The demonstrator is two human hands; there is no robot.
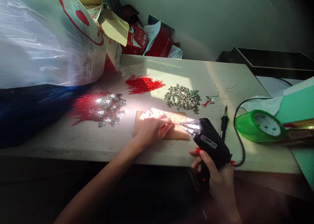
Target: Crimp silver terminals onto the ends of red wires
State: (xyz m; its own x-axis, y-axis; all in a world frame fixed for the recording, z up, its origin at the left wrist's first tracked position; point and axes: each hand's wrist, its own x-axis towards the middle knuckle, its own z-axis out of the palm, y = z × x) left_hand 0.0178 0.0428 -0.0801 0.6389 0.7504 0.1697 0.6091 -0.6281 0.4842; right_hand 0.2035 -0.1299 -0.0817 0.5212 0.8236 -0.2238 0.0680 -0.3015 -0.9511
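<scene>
My right hand (218, 171) grips a black soldering gun (211, 140) with a red trigger, its lit tip pointing left. Over a small brown board (180, 134), my left hand (155, 124) pinches a short red wire (175, 124) that reaches toward the gun's tip. Whether wire and tip touch is too fine to tell. Behind the board lies a heap of small metal parts (183, 97). Further left sits a pile of metal parts with red wires (105, 108) attached. A bundle of loose red wires (144, 84) rests at the back.
A pen-shaped soldering iron (224, 122) lies right of the gun, near a black cable (239, 132) and a green tape roll (260, 126). Wire scraps (224, 91) are at the back right. A large plastic bag (49, 41) and boxes (157, 41) stand at the left and back.
</scene>
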